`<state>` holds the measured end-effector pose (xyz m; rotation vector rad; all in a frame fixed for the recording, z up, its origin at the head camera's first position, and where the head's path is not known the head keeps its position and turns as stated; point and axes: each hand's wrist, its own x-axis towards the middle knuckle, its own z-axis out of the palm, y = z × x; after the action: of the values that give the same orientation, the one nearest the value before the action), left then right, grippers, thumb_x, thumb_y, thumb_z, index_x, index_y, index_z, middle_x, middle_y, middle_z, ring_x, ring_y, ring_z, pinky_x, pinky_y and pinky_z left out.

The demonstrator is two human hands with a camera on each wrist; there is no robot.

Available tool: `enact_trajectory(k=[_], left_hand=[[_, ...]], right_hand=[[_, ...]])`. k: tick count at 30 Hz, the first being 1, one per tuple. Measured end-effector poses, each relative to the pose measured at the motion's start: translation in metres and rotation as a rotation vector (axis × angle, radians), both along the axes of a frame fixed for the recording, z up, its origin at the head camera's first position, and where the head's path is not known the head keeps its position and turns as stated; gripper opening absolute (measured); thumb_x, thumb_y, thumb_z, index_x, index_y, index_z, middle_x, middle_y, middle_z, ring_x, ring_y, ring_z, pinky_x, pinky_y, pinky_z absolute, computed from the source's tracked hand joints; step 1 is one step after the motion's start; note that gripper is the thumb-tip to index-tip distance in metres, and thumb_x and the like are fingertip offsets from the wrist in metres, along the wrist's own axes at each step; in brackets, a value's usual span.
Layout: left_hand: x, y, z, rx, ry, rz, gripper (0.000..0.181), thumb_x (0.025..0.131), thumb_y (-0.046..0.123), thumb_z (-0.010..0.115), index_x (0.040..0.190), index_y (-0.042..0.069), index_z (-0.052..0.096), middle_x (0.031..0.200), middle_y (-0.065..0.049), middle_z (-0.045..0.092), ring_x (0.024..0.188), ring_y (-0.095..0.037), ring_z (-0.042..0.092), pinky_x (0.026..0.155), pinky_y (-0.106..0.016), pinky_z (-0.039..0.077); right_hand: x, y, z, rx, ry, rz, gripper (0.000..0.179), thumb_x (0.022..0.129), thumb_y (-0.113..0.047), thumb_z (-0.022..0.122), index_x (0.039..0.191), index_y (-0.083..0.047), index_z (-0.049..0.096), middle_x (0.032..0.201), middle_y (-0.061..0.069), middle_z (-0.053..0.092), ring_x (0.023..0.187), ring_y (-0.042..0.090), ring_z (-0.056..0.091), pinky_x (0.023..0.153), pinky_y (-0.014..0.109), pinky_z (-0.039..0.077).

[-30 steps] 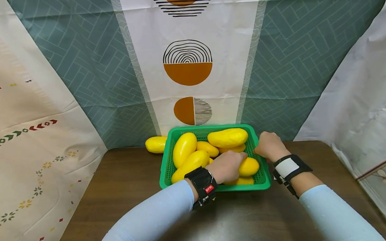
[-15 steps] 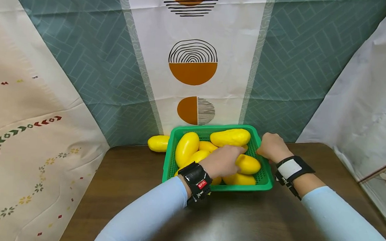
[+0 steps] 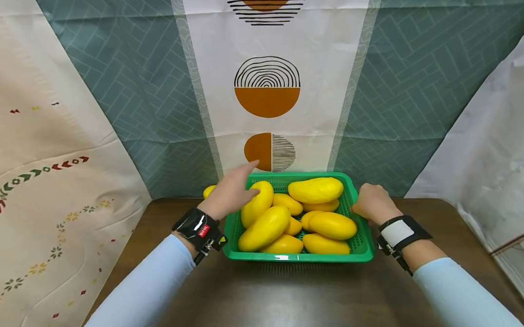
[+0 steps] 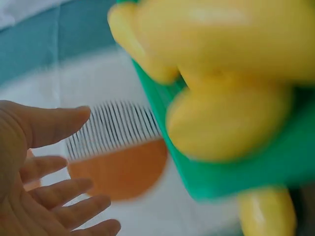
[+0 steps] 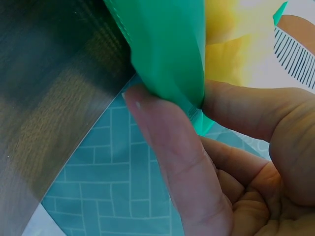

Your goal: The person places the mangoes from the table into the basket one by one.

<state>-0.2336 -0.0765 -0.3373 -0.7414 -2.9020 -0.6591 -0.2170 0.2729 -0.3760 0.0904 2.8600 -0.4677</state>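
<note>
A green plastic basket (image 3: pixel 328 258) stands against the back of the table, with several yellow mangoes (image 3: pixel 265 228) piled inside. My right hand (image 3: pixel 374 203) pinches the basket's right rim; in the right wrist view the thumb and index finger lie on either side of the green wall (image 5: pixel 167 59). My left hand (image 3: pixel 227 196) hovers at the basket's left rim, fingers spread and nothing in them. The left wrist view shows its palm and fingers (image 4: pixel 69 194) apart from the basket. One more mango (image 3: pixel 207 191) lies outside, left of the basket, mostly hidden behind my left hand.
The dark wooden table (image 3: pixel 282 301) extends toward me in front of the basket. Right behind the basket hangs a patterned teal and white cloth (image 3: pixel 167 115). Other pale cloths hang at the left (image 3: pixel 45 198) and right (image 3: pixel 500 144).
My left hand has left the mangoes at the basket's middle right and moved left to its left rim, fingers spreading. The right hand stays on the right rim.
</note>
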Motion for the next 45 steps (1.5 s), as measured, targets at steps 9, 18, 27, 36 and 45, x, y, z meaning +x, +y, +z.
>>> enact_trajectory(k=[9,18,27,36,45], left_hand=[[-0.020,-0.072,-0.036,-0.014,0.017,0.161,0.073,0.084,0.020,0.065,0.145,0.007,0.028,0.144,-0.013,0.032,0.129,-0.029,0.032,0.101,-0.043,0.030],[-0.032,-0.089,-0.074,-0.072,-0.019,0.187,0.074,0.080,0.018,0.068,0.143,0.006,0.032,0.142,-0.023,0.032,0.127,-0.043,0.031,0.099,-0.055,0.028],[-0.042,-0.089,-0.101,-0.174,-0.075,0.177,0.079,0.082,0.032,0.071,0.147,0.015,0.028,0.148,-0.020,0.022,0.132,-0.046,0.017,0.095,-0.067,0.022],[-0.051,-0.086,-0.111,-0.265,-0.092,0.118,0.087,0.080,0.031,0.073,0.149,0.017,0.022,0.151,-0.015,0.017,0.134,-0.045,0.009,0.093,-0.072,0.016],[-0.052,-0.088,-0.121,-0.269,-0.037,0.129,0.083,0.078,0.031,0.074,0.146,0.010,0.030,0.144,-0.020,0.029,0.130,-0.048,0.019,0.092,-0.069,0.023]], right_hand=[[0.001,0.000,0.002,-0.011,0.009,-0.003,0.026,0.083,-0.020,0.066,0.078,0.002,0.054,0.065,0.012,0.054,0.044,0.018,0.056,0.044,0.027,0.047],[0.001,-0.003,-0.004,-0.020,0.008,-0.019,0.027,0.082,-0.020,0.067,0.083,0.003,0.052,0.070,0.013,0.053,0.047,0.020,0.057,0.043,0.028,0.047],[-0.002,-0.005,-0.007,-0.017,0.001,-0.033,0.029,0.082,-0.023,0.069,0.083,0.001,0.052,0.070,0.012,0.054,0.046,0.019,0.057,0.043,0.027,0.047],[-0.006,-0.003,-0.006,0.000,0.007,-0.025,0.029,0.082,-0.023,0.068,0.082,0.001,0.053,0.069,0.012,0.054,0.045,0.019,0.056,0.043,0.027,0.047],[-0.006,0.000,-0.007,0.005,-0.002,-0.033,0.027,0.083,-0.023,0.068,0.081,0.000,0.053,0.068,0.011,0.054,0.045,0.018,0.056,0.044,0.027,0.047]])
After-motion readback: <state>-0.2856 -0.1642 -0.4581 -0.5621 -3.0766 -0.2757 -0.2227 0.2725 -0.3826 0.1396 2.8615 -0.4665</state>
